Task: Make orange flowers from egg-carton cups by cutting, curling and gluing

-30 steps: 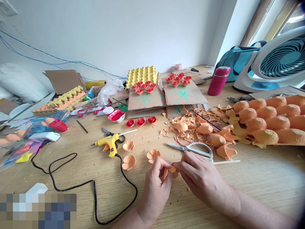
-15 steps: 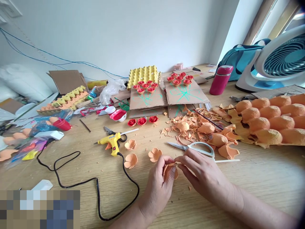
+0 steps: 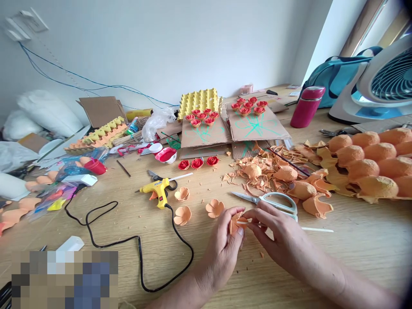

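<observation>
My left hand [image 3: 225, 240] pinches an orange egg-carton flower cup [image 3: 235, 221], petals up and partly covered by the fingers. Between the fingertips of my right hand [image 3: 278, 229] is a long thin white stick [image 3: 318, 230]. Its near tip lies against the petals, and its other end sticks out past my hand to the right. Pale-handled scissors [image 3: 278, 202] lie just beyond my right hand. Beyond my left hand sit a loose petal cup [image 3: 215, 208], another cup [image 3: 183, 215] and a small nested stack of cups [image 3: 182, 194].
A yellow glue gun [image 3: 157, 191] lies left, its black cord looping across the table. Orange scraps [image 3: 257, 171] and an egg tray [image 3: 370, 171] spread right. Red flowers [image 3: 197, 163] and cardboard panels [image 3: 257, 124] stand behind, near red paint [image 3: 165, 155] and a pink bottle [image 3: 307, 107].
The view has shifted, so the scene sits further right. The flower cup has turned to show its petals more, and the stick's outer end has swung nearer to me.
</observation>
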{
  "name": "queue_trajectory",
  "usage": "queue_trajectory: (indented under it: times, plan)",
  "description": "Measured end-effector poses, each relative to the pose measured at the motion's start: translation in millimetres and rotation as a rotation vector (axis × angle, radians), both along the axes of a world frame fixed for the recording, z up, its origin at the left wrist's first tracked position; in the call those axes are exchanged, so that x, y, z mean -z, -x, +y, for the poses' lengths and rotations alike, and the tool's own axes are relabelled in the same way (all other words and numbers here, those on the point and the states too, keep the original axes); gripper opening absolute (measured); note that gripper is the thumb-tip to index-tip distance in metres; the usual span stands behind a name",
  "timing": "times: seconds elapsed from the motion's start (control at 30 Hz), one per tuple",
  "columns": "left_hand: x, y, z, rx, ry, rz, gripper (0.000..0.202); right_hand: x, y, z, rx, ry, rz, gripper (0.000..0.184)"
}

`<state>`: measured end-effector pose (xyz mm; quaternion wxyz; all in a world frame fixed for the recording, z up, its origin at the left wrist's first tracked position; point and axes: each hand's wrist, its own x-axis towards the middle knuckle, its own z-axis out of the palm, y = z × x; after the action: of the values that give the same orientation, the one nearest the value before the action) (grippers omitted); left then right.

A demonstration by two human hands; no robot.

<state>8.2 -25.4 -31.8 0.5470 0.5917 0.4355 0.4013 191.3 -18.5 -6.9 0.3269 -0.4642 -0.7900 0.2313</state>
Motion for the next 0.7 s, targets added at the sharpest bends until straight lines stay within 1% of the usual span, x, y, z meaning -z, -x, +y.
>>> queue_trajectory:
  times: [0.17,0.3,0.4,0.6,0.7]
  plan:
    - [-3.2,-5.7,-0.1,-0.056,-0.112,0.026,0.032,-0.1,-0.5,0.5,0.004,-0.094,-0.085,0.020]
    - [-6.0,-7.1,-0.3,-0.061,-0.057,0.000,0.026,0.9,-0.8,0.5,0.001,-0.169,-0.159,0.021]
    - [-7.5,-7.1,-0.4,-0.076,-0.035,-0.007,0.024,1.6,-0.3,0.1,-0.002,-0.187,-0.189,0.020]
    - [-6.7,-8.0,1.3,-0.097,-0.065,0.028,0.032,3.1,0.3,0.0,-0.008,-0.184,-0.203,0.021]
    - [-6.0,-8.3,2.0,-0.097,-0.097,0.053,0.029,3.3,-0.1,-0.2,-0.009,-0.206,-0.203,0.021]
